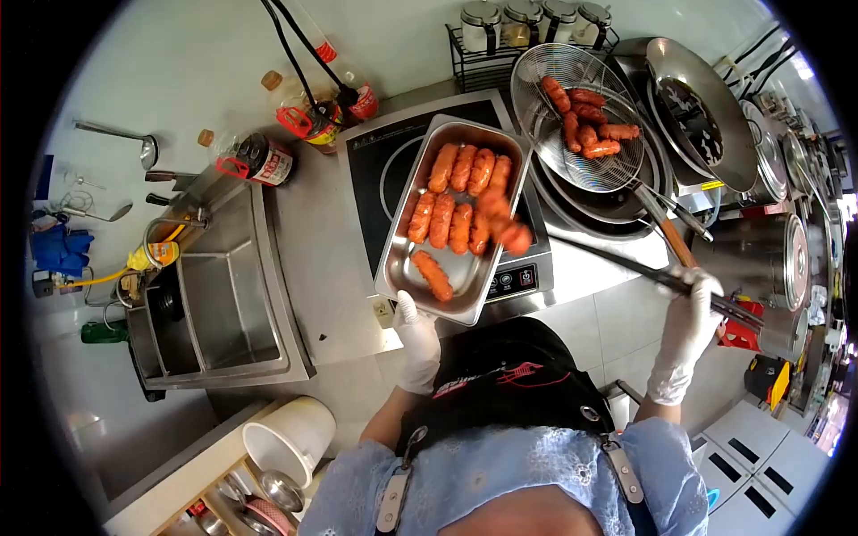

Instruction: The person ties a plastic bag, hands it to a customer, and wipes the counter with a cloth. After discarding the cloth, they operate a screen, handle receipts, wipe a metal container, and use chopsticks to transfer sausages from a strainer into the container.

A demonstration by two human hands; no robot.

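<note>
My left hand, in a white glove, grips the near left corner of a steel tray, thumb up at the rim. Inside lie sausages in two rows, plus a single sausage near the front. Long dark chopsticks are held in my gloved right hand. Their tips reach the tray's right side, where a motion-blurred sausage overlaps the rim. Farther back, a wire mesh strainer holds several more sausages above a dark pan.
Under the tray is an induction cooktop. A steel sink stands left, with sauce bottles behind. Spice jars line a back rack. At right are a wok and a large steel pot.
</note>
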